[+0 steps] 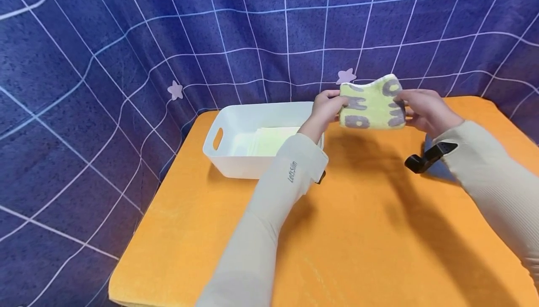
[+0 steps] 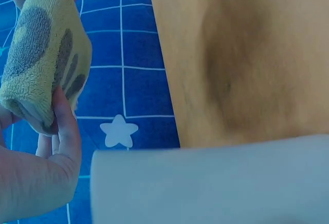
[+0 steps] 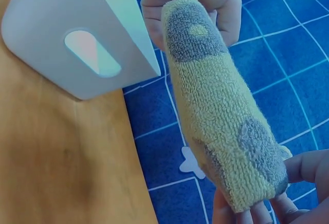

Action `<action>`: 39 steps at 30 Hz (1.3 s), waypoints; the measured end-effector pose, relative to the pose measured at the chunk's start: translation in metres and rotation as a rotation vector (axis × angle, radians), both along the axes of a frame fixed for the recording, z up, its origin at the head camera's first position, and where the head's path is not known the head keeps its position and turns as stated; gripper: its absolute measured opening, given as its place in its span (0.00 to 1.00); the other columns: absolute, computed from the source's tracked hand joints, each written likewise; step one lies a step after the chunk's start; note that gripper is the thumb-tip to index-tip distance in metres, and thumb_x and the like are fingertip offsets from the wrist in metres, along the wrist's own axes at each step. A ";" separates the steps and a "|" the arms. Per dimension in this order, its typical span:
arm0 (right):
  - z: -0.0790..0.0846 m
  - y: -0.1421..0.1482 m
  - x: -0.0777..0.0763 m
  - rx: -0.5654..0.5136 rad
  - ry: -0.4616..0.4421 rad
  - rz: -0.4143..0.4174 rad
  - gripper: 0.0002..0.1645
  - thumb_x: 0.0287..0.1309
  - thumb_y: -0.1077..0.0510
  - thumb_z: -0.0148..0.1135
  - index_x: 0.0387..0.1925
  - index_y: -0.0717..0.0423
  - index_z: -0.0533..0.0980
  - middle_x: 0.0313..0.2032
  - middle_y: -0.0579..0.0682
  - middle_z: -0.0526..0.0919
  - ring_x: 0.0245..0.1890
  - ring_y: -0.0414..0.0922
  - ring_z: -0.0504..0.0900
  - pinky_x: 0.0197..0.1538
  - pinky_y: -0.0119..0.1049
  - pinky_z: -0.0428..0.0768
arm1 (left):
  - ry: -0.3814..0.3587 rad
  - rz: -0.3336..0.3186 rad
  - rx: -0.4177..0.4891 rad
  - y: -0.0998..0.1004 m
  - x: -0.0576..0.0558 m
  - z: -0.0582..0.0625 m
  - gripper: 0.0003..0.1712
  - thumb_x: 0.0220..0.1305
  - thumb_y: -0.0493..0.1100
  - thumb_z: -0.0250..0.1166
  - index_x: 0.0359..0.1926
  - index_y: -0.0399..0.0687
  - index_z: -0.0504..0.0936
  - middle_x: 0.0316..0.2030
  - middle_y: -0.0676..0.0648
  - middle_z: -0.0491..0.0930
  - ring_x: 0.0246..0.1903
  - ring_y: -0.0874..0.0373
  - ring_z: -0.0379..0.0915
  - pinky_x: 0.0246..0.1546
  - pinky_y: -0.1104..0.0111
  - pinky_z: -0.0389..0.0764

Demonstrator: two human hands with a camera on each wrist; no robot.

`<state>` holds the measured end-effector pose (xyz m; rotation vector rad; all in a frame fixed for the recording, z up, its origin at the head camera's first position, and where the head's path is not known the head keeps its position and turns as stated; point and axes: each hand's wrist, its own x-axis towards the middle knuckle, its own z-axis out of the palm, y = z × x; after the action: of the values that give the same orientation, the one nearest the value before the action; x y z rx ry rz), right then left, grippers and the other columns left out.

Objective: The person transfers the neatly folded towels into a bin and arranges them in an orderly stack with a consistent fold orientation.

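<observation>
A folded yellow towel [image 1: 372, 105] with grey-purple markings is held up above the back of the orange table, between both hands. My left hand [image 1: 325, 111] pinches its left edge, thumb in front. At the opposite edge my right hand [image 1: 427, 110] grips it with thumb and fingers. In the left wrist view, the terry towel [image 2: 61, 54] shows its folded layers at the end near the left hand [image 2: 46, 178]. The right wrist view shows the towel [image 3: 216, 100] spanning from the right hand [image 3: 303, 188] to the left one at the top.
A white plastic bin [image 1: 240, 166] with handle cutouts stands left of the towel, partly behind the left forearm. Pale yellow folded cloth [image 1: 273, 139] lies inside it. A blue-grey item [image 1: 440, 172] sits under the right wrist, partly hidden. A blue grid-patterned curtain [image 1: 261, 31] hangs behind the table [image 1: 202, 232].
</observation>
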<state>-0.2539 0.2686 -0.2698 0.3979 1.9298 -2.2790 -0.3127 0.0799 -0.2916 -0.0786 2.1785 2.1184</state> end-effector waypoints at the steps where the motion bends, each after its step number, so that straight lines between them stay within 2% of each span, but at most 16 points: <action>1: 0.001 -0.002 -0.001 0.000 0.002 0.001 0.09 0.58 0.62 0.53 0.26 0.48 0.76 0.31 0.45 0.72 0.26 0.40 0.76 0.32 0.33 0.79 | 0.001 0.000 0.003 -0.001 -0.001 0.001 0.19 0.51 0.33 0.64 0.47 0.43 0.78 0.33 0.51 0.74 0.27 0.60 0.74 0.27 0.66 0.81; 8: 0.003 -0.013 -0.005 0.020 -0.001 0.002 0.05 0.59 0.63 0.50 0.34 0.51 0.72 0.31 0.45 0.70 0.25 0.39 0.75 0.31 0.32 0.79 | 0.008 -0.005 0.017 -0.011 -0.005 0.007 0.18 0.51 0.32 0.63 0.46 0.43 0.78 0.30 0.51 0.75 0.25 0.60 0.73 0.28 0.65 0.81; 13: 0.005 -0.019 -0.008 0.022 -0.003 0.011 0.07 0.60 0.62 0.50 0.41 0.52 0.69 0.32 0.45 0.71 0.25 0.39 0.76 0.31 0.32 0.79 | -0.003 -0.007 -0.006 -0.019 -0.008 0.009 0.18 0.51 0.33 0.62 0.47 0.44 0.78 0.31 0.51 0.75 0.26 0.60 0.73 0.30 0.65 0.81; 20: 0.008 -0.031 -0.010 0.030 0.003 -0.011 0.07 0.58 0.62 0.51 0.40 0.53 0.70 0.38 0.48 0.68 0.26 0.40 0.75 0.31 0.32 0.78 | -0.009 -0.007 -0.024 -0.030 -0.011 0.010 0.18 0.52 0.34 0.62 0.47 0.44 0.78 0.30 0.51 0.75 0.25 0.61 0.72 0.27 0.68 0.80; 27: 0.012 -0.042 -0.010 0.029 0.000 0.004 0.08 0.59 0.62 0.51 0.42 0.54 0.69 0.44 0.50 0.65 0.27 0.40 0.76 0.32 0.32 0.79 | -0.003 -0.006 -0.034 -0.041 -0.013 0.015 0.19 0.51 0.35 0.61 0.47 0.45 0.79 0.29 0.50 0.76 0.23 0.62 0.72 0.25 0.69 0.80; 31: 0.015 -0.046 -0.010 0.024 -0.001 0.008 0.09 0.59 0.62 0.51 0.42 0.54 0.70 0.44 0.50 0.66 0.28 0.41 0.76 0.32 0.32 0.79 | -0.013 -0.021 -0.049 -0.048 -0.014 0.018 0.19 0.51 0.35 0.60 0.48 0.46 0.80 0.30 0.50 0.76 0.23 0.62 0.72 0.26 0.69 0.80; 39: 0.019 -0.056 -0.010 0.082 0.001 0.011 0.09 0.59 0.62 0.51 0.42 0.55 0.69 0.41 0.49 0.69 0.28 0.40 0.76 0.32 0.32 0.78 | -0.055 -0.100 -0.041 -0.063 -0.015 0.028 0.22 0.53 0.34 0.58 0.52 0.44 0.76 0.31 0.49 0.77 0.24 0.61 0.74 0.27 0.70 0.80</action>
<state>-0.2638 0.2129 -0.2505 0.3946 2.0256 -2.1996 -0.3280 0.0170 -0.2640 -0.0292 2.1482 1.9948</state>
